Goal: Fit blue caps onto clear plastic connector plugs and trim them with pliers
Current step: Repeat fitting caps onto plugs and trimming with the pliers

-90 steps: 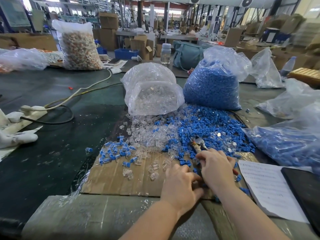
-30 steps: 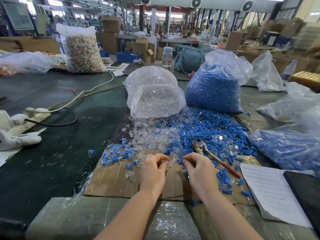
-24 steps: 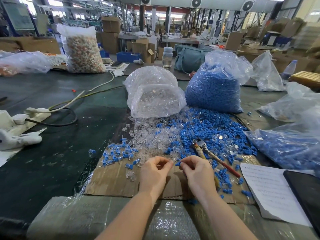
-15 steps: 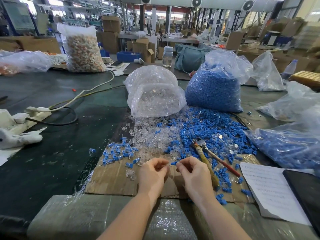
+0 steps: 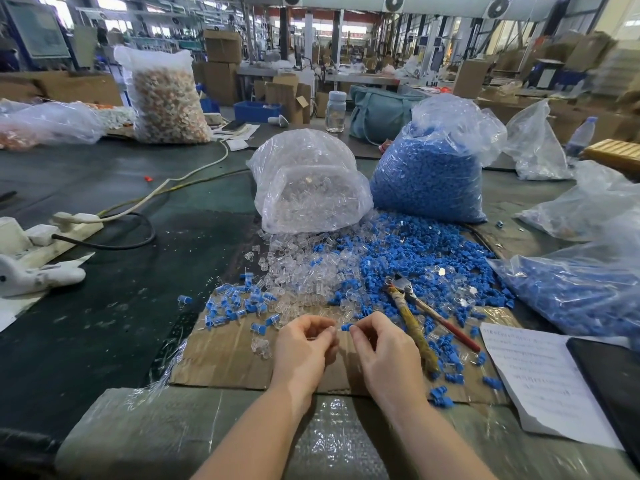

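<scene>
While you work at the cardboard sheet (image 5: 225, 355), stock reads thus: bag of blue caps (image 5: 429, 181) at one o'clock; bag of clear plugs (image 5: 311, 195) at twelve; pliers (image 5: 412, 317) lying free at two o'clock of your hands. Your right hand (image 5: 384, 348) pinches one blue cap (image 5: 345, 327); your left hand (image 5: 303, 344) has its fingers curled, seemingly round a clear plug, too faint to confirm. Step: capping. Next likely calls for aligning, pressing home, then trimming.
</scene>
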{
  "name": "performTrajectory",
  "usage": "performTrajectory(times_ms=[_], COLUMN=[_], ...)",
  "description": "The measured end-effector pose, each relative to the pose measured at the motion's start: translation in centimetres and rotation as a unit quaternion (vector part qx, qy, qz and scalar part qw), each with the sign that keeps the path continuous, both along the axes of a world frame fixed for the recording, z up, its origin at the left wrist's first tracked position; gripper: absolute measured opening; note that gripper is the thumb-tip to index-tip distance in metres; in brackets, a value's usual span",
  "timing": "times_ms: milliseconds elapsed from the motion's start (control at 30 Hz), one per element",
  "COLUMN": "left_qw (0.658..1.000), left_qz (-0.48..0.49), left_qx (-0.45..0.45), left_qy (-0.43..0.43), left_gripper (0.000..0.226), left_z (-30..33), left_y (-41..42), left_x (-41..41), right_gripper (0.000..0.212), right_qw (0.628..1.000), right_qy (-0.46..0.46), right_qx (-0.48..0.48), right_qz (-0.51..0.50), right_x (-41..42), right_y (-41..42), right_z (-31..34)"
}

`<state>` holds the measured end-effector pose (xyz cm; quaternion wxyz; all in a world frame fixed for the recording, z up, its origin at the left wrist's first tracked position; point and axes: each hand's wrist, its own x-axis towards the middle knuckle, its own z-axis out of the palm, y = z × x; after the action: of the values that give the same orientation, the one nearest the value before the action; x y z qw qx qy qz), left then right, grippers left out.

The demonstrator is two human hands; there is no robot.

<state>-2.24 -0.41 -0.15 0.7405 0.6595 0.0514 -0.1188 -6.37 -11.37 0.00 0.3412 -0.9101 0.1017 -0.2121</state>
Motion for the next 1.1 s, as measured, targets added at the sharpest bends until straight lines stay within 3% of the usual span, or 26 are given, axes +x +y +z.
performTrajectory(times_ms=[400,633,967,1100], left_qw=[0.999,0.991,1.0,1.0], left_qz=[-0.006,0.001,0.005,-0.008], left_qx=[0.045,0.092,0.007,0.003], left_qy=[-0.013,-0.094,-0.004,0.009], left_gripper=[0.01,0.012,0.007,0.008], left_z=[0.4,0.5,0.4,0.6], left_y=[-0.2,-0.4,0.1,0.1], left_x=[-0.8,-1.1,-1.1,-1.3], right_gripper=[0.016,0.017,0.006,0.021], right_qw=[0.999,1.0,0.997,0.996], right_qy=[0.002,-0.007,0.009,0.0], right_qx=[-0.044,-0.001,0.041,0.043], right_qz=[-0.001,0.006,0.066,0.079], right_x=[-0.2,-0.1,-0.4,-0.5], right_y=[0.7,0.7,-0.5,-0.6], right_z=[-0.6,-0.3,0.3,0.4])
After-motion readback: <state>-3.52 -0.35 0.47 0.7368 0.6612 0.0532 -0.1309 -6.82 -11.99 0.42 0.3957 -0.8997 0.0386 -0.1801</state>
